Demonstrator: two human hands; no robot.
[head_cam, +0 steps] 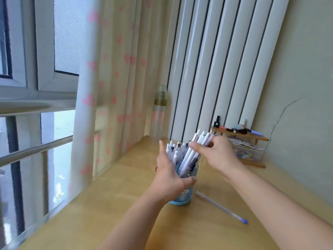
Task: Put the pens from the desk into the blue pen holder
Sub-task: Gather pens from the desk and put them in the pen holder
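Observation:
The blue pen holder (185, 196) stands on the wooden desk (111, 204), packed with several white pens. My left hand (169, 175) wraps around its left side and rim. My right hand (215, 152) pinches a bundle of white pens (193, 152), whose lower ends reach into the holder while their tops lean to the right. One clear pen with a blue cap (222, 207) lies loose on the desk, to the right of the holder.
A clear bottle (159, 112) stands at the back by the heart-print curtain (115, 83). At the back right a small wooden shelf (239, 135) carries small items above a clear box (247, 152). A white radiator (219, 60) covers the wall.

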